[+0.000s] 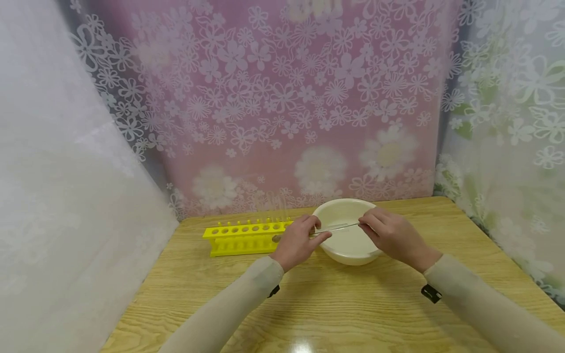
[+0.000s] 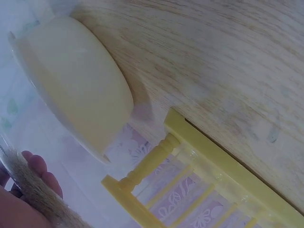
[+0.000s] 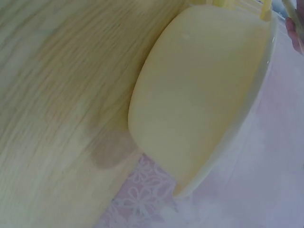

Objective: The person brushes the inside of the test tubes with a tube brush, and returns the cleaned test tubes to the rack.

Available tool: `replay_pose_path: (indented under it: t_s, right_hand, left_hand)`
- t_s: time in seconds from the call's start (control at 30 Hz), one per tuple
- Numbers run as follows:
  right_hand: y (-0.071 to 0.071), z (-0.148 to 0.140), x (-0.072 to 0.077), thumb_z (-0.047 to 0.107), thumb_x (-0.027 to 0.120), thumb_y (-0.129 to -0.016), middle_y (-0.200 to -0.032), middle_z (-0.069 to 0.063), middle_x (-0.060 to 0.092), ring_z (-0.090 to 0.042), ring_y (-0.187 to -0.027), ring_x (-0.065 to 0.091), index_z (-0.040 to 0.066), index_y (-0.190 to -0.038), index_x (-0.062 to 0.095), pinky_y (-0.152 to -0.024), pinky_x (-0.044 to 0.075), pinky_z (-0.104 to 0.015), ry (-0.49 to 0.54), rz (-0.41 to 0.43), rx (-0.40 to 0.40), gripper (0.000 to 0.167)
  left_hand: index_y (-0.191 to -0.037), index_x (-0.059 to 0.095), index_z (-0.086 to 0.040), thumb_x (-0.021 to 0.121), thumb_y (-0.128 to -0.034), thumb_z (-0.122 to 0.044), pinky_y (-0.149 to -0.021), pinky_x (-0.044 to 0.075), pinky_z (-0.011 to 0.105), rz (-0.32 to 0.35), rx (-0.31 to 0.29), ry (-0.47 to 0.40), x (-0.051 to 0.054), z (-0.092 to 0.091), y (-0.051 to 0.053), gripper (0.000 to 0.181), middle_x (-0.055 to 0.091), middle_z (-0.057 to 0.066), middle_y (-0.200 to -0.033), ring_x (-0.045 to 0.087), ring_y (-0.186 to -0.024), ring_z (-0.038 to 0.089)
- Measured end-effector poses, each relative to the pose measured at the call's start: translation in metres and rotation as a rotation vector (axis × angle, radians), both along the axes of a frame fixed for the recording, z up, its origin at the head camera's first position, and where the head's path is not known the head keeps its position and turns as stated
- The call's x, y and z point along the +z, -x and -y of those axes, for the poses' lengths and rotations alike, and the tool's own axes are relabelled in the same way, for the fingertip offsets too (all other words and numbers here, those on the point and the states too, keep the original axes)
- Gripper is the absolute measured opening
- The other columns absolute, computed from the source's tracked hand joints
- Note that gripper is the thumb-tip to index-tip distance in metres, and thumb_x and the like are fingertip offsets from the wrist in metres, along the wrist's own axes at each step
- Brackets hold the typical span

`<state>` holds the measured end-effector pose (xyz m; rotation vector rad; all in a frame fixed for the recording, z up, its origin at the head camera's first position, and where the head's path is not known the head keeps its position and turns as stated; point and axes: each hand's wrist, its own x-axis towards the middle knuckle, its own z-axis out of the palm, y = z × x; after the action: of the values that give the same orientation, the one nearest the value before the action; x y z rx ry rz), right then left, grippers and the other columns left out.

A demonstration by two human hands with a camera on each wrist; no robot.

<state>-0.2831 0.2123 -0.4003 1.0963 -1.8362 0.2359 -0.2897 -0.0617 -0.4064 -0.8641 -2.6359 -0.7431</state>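
Note:
Over the white basin (image 1: 348, 258), my left hand (image 1: 296, 242) holds a clear glass test tube (image 1: 334, 227) roughly level. A brush with pale bristles (image 2: 35, 187) lies inside the tube, seen in the left wrist view. The bristly end shows left of the left hand in the head view. My right hand (image 1: 393, 236) pinches the thin wire handle of this test tube brush near the basin's right side. The right hand is out of sight in the right wrist view.
A yellow test tube rack (image 1: 240, 230) stands left of the basin, with several clear tubes (image 1: 277, 206) upright at its right end. Both stand on a wooden table (image 1: 335, 314). Flowered curtains (image 1: 282, 122) hang close behind and at the sides.

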Motion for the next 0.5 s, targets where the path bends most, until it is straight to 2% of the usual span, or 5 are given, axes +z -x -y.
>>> replay_pose_path:
  t_s: [0.13, 0.3, 0.5]
  right_hand:
    - [0.0017, -0.0015, 0.0017, 0.024, 0.042, -0.11, -0.083, -0.005, 0.064, -0.017, -0.07, 0.063, 0.003, -0.091, 0.068, -0.056, 0.053, -0.03, -0.034, -0.06, 0.023, 0.039]
    - [0.0002, -0.0037, 0.0019, 0.022, 0.04, -0.111, -0.082, -0.005, 0.064, -0.018, -0.07, 0.063, 0.003, -0.089, 0.067, -0.057, 0.055, -0.033, -0.087, -0.087, 0.01, 0.04]
    - [-0.0035, -0.0077, 0.0002, 0.025, 0.04, -0.111, -0.079, -0.004, 0.063, -0.017, -0.068, 0.063, 0.005, -0.088, 0.066, -0.056, 0.054, -0.033, -0.133, -0.035, -0.037, 0.04]
  left_hand:
    - [-0.105, 0.059, -0.02, 0.058, -0.0981, -0.052, -0.072, 0.049, 0.023, -0.011, -0.007, -0.007, -0.0002, -0.0004, 0.0004, 0.033, 0.064, 0.002, -0.105, 0.054, -0.083, 0.008]
    - [-0.105, 0.06, -0.018, 0.06, -0.0972, -0.052, -0.07, 0.048, 0.022, -0.046, -0.005, 0.001, 0.0005, -0.0011, 0.0001, 0.034, 0.063, 0.001, -0.101, 0.053, -0.081, 0.008]
    - [-0.104, 0.061, -0.018, 0.06, -0.0961, -0.054, -0.067, 0.047, 0.02, -0.047, 0.002, 0.022, 0.001, -0.0021, -0.0026, 0.037, 0.062, 0.0, -0.098, 0.052, -0.078, 0.007]
